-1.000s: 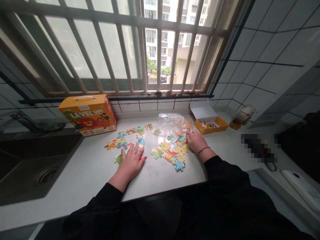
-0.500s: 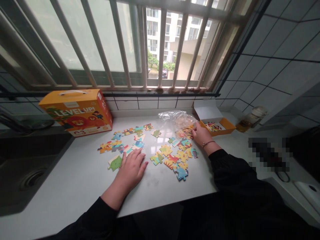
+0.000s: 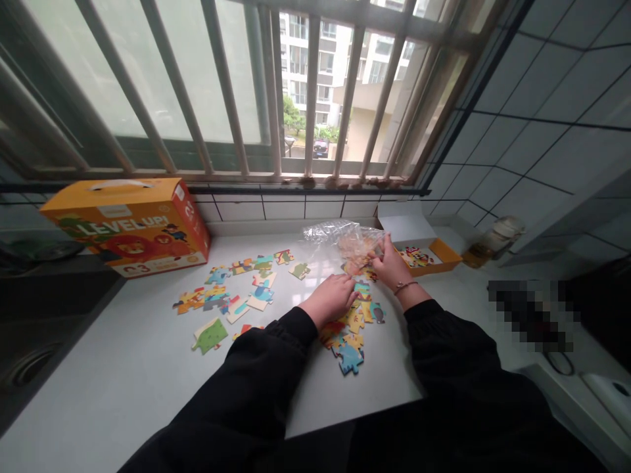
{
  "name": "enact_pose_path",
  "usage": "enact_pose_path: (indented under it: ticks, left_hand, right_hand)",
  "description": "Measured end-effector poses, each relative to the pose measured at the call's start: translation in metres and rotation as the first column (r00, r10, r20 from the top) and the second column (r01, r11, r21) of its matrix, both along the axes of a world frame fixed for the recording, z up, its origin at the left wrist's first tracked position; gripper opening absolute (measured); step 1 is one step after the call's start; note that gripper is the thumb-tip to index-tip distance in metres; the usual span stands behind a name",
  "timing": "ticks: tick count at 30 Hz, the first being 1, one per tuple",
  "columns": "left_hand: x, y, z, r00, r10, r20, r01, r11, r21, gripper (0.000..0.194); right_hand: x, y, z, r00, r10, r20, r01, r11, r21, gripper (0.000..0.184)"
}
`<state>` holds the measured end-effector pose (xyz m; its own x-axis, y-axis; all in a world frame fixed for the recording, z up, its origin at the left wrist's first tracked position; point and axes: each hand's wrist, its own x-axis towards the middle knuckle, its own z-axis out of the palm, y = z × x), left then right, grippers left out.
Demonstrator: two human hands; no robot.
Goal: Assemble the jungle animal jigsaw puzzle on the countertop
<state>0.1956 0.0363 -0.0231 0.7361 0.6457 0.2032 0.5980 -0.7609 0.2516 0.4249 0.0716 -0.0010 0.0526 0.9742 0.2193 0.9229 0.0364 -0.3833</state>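
Note:
My right hand (image 3: 393, 268) has its fingers closed on the right edge of a clear plastic bag (image 3: 328, 232) with puzzle pieces in and under it. My left hand (image 3: 331, 299) is over the right-hand group of puzzle pieces (image 3: 351, 355), hiding part of it. Its fingers are extended toward the bag, thumb apart, and I see nothing held in them. More puzzle pieces (image 3: 202, 299) lie spread on the left, among them a green piece (image 3: 210, 335). A single green-and-cream piece (image 3: 299, 270) lies near the bag.
An orange carton (image 3: 133, 226) with a handle stands at the back left beside the sink (image 3: 29, 355). Behind my right hand is an open orange box (image 3: 434, 263) with pieces inside. A glass jug (image 3: 493, 243) stands farther right. The barred window (image 3: 315, 98) is behind the counter.
My left hand has moved right, from the left pieces to the right-hand group near the bag. My right hand stays at the bag, its fingers now on the bag's edge. The view has shifted slightly.

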Motion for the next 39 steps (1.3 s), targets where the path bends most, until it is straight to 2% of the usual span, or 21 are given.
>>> enact_pose_path:
  ticks: [2, 4, 9, 14, 19, 26, 29, 32, 34, 36, 39]
  left_hand:
    - [0.011, 0.008, -0.002, 1.000, 0.003, 0.006, -0.003, 1.000, 0.007, 0.038]
    - [0.020, 0.013, -0.004, 1.000, 0.004, 0.013, -0.004, 1.000, 0.017, 0.044]
    - [0.050, 0.023, -0.010, 1.000, -0.011, -0.019, 0.011, 1.000, 0.025, 0.059]
    - [0.070, 0.027, -0.012, 0.994, 0.068, -0.082, -0.075, 0.994, -0.081, 0.070]
    - [0.049, 0.013, -0.009, 0.987, 0.134, -0.084, -0.143, 0.983, -0.117, 0.069]
    - [-0.009, -0.006, -0.010, 0.966, 0.231, -0.120, -0.246, 0.960, -0.135, 0.069]
    - [-0.030, -0.012, -0.011, 0.951, 0.286, -0.119, -0.301, 0.943, -0.144, 0.069]
    - [-0.046, -0.017, -0.008, 0.942, 0.307, -0.133, -0.326, 0.932, -0.159, 0.070]
    - [-0.057, -0.019, -0.003, 0.937, 0.322, -0.137, -0.342, 0.926, -0.162, 0.072]
    - [-0.069, -0.018, 0.002, 0.917, 0.371, -0.150, -0.393, 0.905, -0.164, 0.074]
    - [-0.090, -0.016, 0.006, 0.874, 0.442, -0.205, -0.477, 0.861, -0.175, 0.074]
  right_hand:
    - [0.002, 0.005, 0.008, 0.979, 0.019, -0.204, -0.020, 1.000, -0.003, 0.118]
    - [0.004, 0.010, 0.015, 0.950, 0.049, -0.310, -0.046, 0.999, 0.016, 0.121]
    - [0.016, 0.023, 0.024, 0.951, 0.089, -0.297, -0.073, 0.995, 0.068, 0.118]
    - [0.029, 0.037, 0.016, 0.977, 0.086, -0.195, -0.069, 0.993, 0.091, 0.107]
    - [0.037, 0.045, 0.001, 0.979, 0.143, -0.143, -0.129, 0.986, 0.103, 0.082]
    - [0.034, 0.043, 0.003, 0.989, 0.071, -0.130, -0.064, 0.996, 0.054, 0.083]
    - [0.031, 0.030, 0.008, 0.994, 0.020, -0.107, -0.016, 0.999, 0.037, 0.083]
    - [0.027, 0.002, 0.006, 0.996, -0.043, -0.072, 0.048, 0.996, 0.074, 0.078]
    - [0.023, -0.026, -0.003, 0.997, -0.068, -0.033, 0.072, 0.988, 0.137, 0.069]
    - [0.014, -0.059, -0.016, 0.999, -0.045, 0.013, 0.043, 0.989, 0.143, 0.064]
    - [-0.008, -0.107, -0.039, 0.994, 0.090, 0.057, -0.090, 0.996, -0.012, 0.071]
